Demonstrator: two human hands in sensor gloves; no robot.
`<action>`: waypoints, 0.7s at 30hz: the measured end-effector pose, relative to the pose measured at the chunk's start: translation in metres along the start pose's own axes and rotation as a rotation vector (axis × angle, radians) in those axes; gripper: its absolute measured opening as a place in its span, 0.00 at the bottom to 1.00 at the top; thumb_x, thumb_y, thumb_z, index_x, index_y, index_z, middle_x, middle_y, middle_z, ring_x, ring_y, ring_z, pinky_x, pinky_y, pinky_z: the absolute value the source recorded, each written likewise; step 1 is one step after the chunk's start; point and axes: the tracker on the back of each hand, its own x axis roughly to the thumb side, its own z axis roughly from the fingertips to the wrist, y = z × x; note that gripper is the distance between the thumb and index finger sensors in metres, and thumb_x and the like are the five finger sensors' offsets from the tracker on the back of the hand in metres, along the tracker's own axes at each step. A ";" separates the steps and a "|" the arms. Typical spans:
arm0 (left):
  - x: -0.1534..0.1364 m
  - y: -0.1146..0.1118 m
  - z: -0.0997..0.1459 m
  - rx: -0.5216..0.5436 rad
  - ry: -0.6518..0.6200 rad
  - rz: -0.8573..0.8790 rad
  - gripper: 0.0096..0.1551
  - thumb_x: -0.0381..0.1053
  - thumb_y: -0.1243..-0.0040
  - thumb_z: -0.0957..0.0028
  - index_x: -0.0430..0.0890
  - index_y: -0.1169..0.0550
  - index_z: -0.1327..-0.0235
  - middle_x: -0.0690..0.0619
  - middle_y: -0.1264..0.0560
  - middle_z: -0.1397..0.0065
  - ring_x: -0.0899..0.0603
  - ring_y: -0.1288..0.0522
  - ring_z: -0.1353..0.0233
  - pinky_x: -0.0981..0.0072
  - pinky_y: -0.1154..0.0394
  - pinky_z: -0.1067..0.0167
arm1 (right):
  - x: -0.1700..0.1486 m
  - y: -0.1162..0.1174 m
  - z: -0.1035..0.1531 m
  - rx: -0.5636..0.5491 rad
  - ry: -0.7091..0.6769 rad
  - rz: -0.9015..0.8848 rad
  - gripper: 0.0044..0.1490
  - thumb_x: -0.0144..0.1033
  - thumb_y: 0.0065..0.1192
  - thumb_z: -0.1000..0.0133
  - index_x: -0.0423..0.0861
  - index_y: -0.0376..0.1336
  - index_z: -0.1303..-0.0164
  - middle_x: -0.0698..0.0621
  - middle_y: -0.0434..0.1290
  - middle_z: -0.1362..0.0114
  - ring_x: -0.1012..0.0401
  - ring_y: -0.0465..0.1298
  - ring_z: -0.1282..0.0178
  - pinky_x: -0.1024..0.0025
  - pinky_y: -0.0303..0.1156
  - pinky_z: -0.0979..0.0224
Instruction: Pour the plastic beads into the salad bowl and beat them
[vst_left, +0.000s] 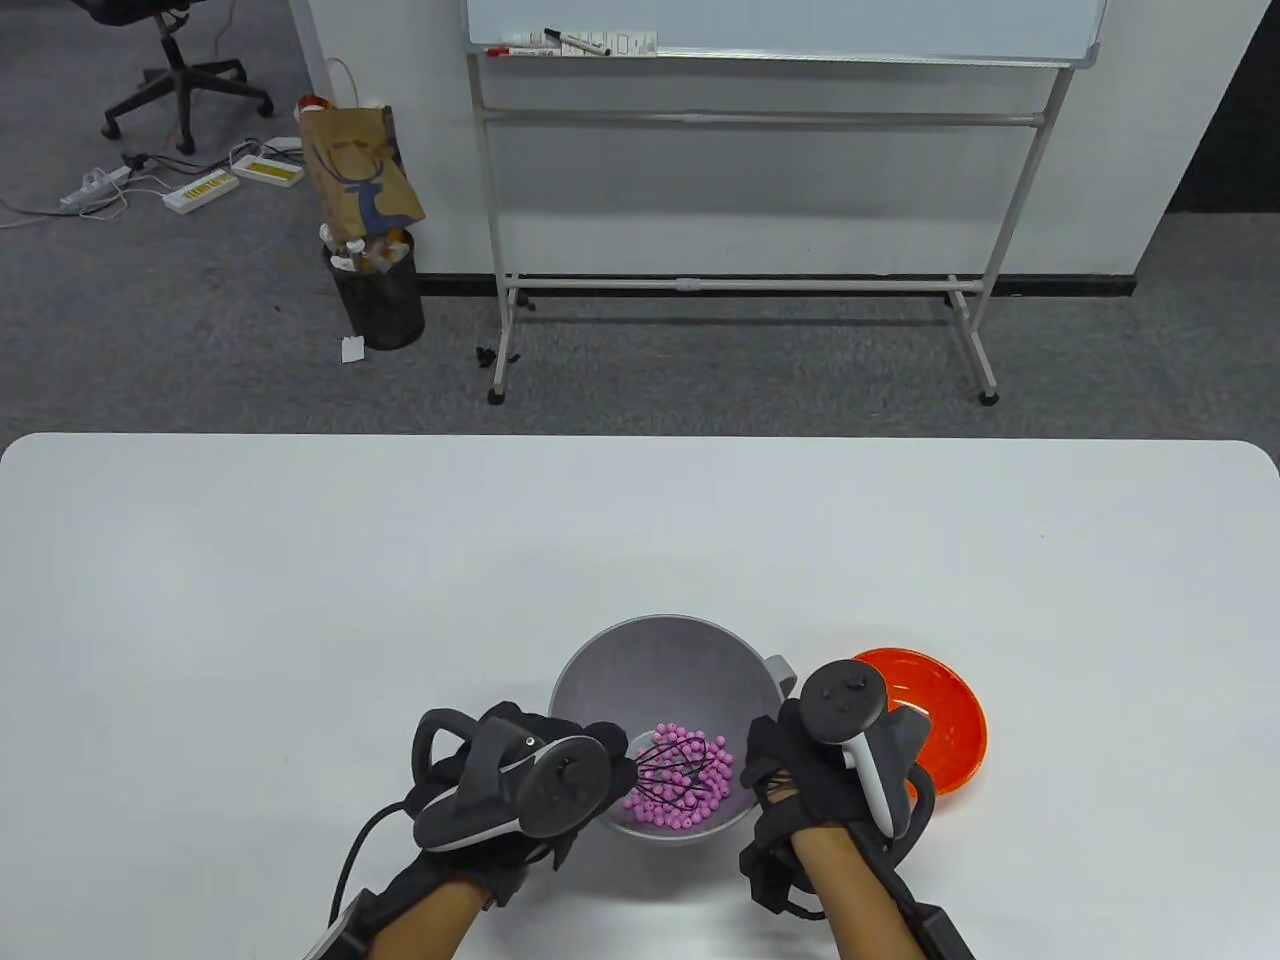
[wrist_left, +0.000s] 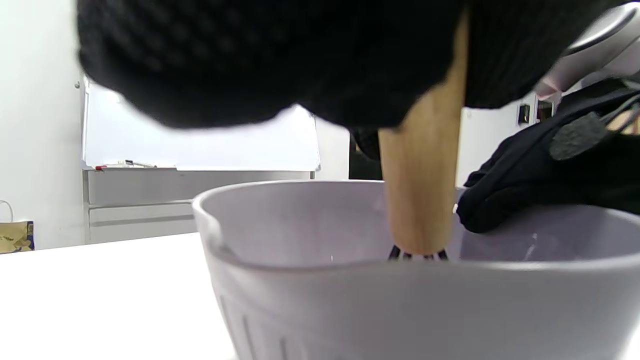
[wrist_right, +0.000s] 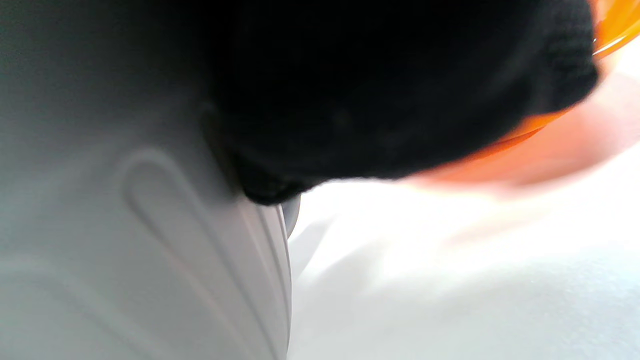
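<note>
A grey salad bowl (vst_left: 668, 655) stands near the table's front edge, with a heap of pink beads (vst_left: 700, 795) in its bottom. My left hand (vst_left: 560, 765) grips the wooden handle (wrist_left: 422, 190) of a black whisk (vst_left: 672, 765), whose wires sit among the beads. My right hand (vst_left: 775, 760) holds the bowl's right rim; in the right wrist view the gloved fingers (wrist_right: 380, 95) lie against the bowl's outer wall (wrist_right: 125, 225). An orange dish (vst_left: 945, 715) lies just right of the bowl, partly hidden by the right hand's tracker.
The white table (vst_left: 400, 580) stretches far and to both sides of the bowl. Beyond its far edge stand a whiteboard frame (vst_left: 740, 280) and a waste bin (vst_left: 378, 290) on the carpet.
</note>
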 end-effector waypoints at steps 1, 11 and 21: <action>-0.001 -0.003 0.000 0.029 0.022 0.002 0.24 0.68 0.36 0.53 0.56 0.13 0.52 0.62 0.13 0.81 0.54 0.16 0.77 0.58 0.16 0.56 | 0.000 0.000 0.000 0.000 0.000 0.000 0.33 0.49 0.66 0.46 0.36 0.71 0.44 0.49 0.85 0.69 0.62 0.84 0.88 0.63 0.81 0.65; -0.025 -0.011 -0.001 0.107 0.121 -0.055 0.25 0.68 0.34 0.55 0.58 0.14 0.49 0.62 0.12 0.80 0.54 0.15 0.77 0.57 0.16 0.56 | 0.000 0.000 0.000 0.001 -0.002 -0.002 0.32 0.49 0.66 0.46 0.36 0.71 0.44 0.48 0.85 0.69 0.62 0.84 0.88 0.63 0.81 0.65; -0.026 0.012 0.003 0.012 0.097 -0.152 0.22 0.67 0.31 0.56 0.57 0.11 0.57 0.61 0.12 0.83 0.53 0.15 0.78 0.58 0.16 0.56 | 0.000 0.000 0.000 0.001 -0.001 -0.002 0.32 0.49 0.66 0.46 0.36 0.71 0.44 0.48 0.85 0.69 0.62 0.84 0.88 0.63 0.81 0.65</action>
